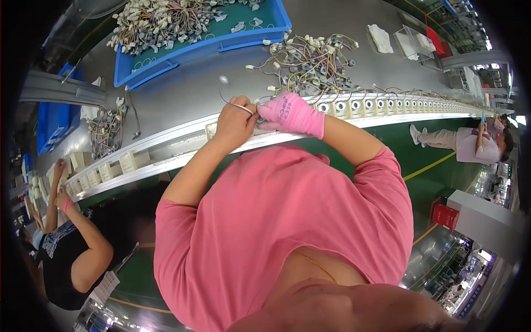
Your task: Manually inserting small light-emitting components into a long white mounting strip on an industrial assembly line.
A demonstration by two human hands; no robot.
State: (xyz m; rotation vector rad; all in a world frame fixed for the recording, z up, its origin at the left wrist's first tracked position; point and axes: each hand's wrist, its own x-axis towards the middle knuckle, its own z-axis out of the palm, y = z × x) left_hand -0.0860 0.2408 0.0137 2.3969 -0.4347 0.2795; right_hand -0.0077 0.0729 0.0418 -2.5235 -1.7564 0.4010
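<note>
My left hand [235, 123] is bare and closed, its fingertips pinching a thin wire lead [227, 102]. Yellow and dark strands cross its fingers, and a pale end piece [223, 79] sticks out over the metal bench. Against it, my right hand [290, 113] wears a pink glove with its fingers bent together. What those gloved fingers grip is mostly hidden. Both hands meet above the white rail [182, 134], where a row of white square housings [357, 108] with dark round centres runs off to the right.
Beyond my right hand lies a loose pile of wire harnesses [312, 63]. A blue tray [202, 45] heaped with more stands at the far left. Another harness bundle [105, 130] rests farther left, near a co-worker's arm [83, 221]. A white cloth [380, 39] lies at the far right.
</note>
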